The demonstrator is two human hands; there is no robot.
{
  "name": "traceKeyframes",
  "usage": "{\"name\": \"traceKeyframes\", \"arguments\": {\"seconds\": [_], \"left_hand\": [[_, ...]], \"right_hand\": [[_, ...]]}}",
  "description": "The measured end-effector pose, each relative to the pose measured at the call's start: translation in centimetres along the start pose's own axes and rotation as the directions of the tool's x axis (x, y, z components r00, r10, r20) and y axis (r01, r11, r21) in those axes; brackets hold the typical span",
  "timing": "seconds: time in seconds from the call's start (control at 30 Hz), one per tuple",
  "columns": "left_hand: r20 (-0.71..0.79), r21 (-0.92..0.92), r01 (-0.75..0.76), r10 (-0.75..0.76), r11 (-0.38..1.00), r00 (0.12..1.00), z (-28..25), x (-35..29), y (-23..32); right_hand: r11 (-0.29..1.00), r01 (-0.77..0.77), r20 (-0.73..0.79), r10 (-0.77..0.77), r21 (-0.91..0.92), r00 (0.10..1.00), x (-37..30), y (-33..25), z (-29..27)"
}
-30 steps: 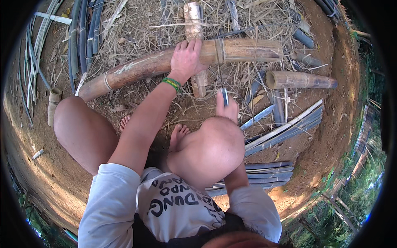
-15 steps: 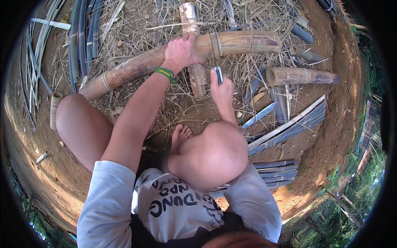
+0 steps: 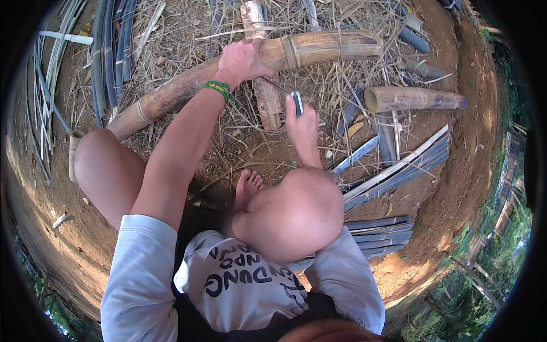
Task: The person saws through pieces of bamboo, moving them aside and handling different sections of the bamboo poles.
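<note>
A thick, curved bamboo pole (image 3: pixel 188 85) lies across the ground before me, resting on a shorter bamboo piece (image 3: pixel 268 105) that runs beneath it. My left hand (image 3: pixel 242 61) grips the pole from above near its middle, thumb toward me and the other fingers over the far side. In my right hand (image 3: pixel 303 121) is the dark and light handle of a hand saw (image 3: pixel 298 102). Its thin blade, seen nearly edge-on, reaches left toward the near side of the pole; I cannot tell whether its teeth touch the bamboo.
Split bamboo strips (image 3: pixel 111 51) lie at the far left, with more strips (image 3: pixel 399 168) at the right. A short bamboo section (image 3: pixel 416 100) rests right of the pole. Dry shavings (image 3: pixel 182 34) cover the soil. My bare foot (image 3: pixel 249 183) is close below the work.
The pole appears slightly higher and further left in view, with both hands shifted likewise. More of the saw's thin blade shows between the handle and the pole. Both grips are unchanged.
</note>
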State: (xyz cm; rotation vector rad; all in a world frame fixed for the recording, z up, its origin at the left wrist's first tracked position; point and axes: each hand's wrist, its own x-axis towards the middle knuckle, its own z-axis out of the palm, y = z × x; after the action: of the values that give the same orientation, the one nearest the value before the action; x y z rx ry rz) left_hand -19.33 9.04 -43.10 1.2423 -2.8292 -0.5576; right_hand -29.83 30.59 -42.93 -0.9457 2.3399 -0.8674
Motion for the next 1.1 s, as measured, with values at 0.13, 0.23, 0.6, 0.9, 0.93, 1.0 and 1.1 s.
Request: {"name": "traceKeyframes", "arguments": {"seconds": [0.13,0.23,0.6,0.9,0.93,1.0,1.1], "left_hand": [[0.077,-0.035,-0.02,0.022,0.999,0.997,-0.3,0.2,-0.3],[-0.045,-0.013,-0.044,0.043,0.999,0.998,0.4,-0.1,-0.3],[-0.048,-0.1,0.007,-0.012,0.995,0.999,0.9,-0.9,1.2],[-0.293,-0.067,-0.017,-0.003,0.998,0.956,3.6,-2.8,1.2],[-0.19,-0.107,-0.017,-0.004,0.994,0.982,2.8,-2.4,2.0],[0.024,-0.177,0.071,-0.067,0.982,0.997,0.7,-2.2,1.8],[-0.115,-0.124,0.034,-0.048,0.992,0.992,1.4,-3.0,0.4]], "right_hand": [[0.999,0.048,0.039,-0.049,0.027,0.998,1.2,-2.5,-1.5],[0.997,-0.044,0.019,0.043,0.062,0.999,-5.1,1.3,-2.7],[0.997,0.01,0.002,-0.009,-0.082,1.0,2.4,-3.3,-1.3],[0.987,0.01,0.023,-0.007,-0.158,1.0,0.8,-1.4,-1.0],[0.998,0.054,0.013,-0.053,-0.045,0.999,3.7,-3.2,-0.6],[0.995,0.041,0.019,-0.039,-0.094,0.999,4.4,-4.0,-0.3],[0.996,-0.049,0.139,0.059,-0.07,0.989,-2.5,-0.1,-2.7]]}}
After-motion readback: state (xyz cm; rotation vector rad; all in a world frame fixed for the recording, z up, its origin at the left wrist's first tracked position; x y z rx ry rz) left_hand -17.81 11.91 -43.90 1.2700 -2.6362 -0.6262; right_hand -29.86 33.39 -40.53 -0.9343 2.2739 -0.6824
